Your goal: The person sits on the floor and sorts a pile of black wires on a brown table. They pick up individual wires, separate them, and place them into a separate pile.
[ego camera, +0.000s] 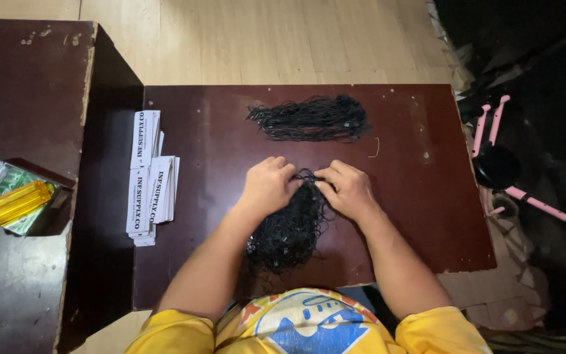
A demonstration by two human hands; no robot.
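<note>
Two hands on one bundle of black strings (289,226), lying mid-table near my front edge. My left hand (268,187) is curled, fingers pinching strands at the bundle's top; right hand (348,190) likewise, fingertips closed on strands just beside it. A 2nd string bundle (312,118) lies apart, further up the dark wooden table (420,216). White card stacks (152,177) sit to the left.

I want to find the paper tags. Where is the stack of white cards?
In the head view, the stack of white cards lies on the left side of the dark brown table, left of the left hand and the black strings.
</note>
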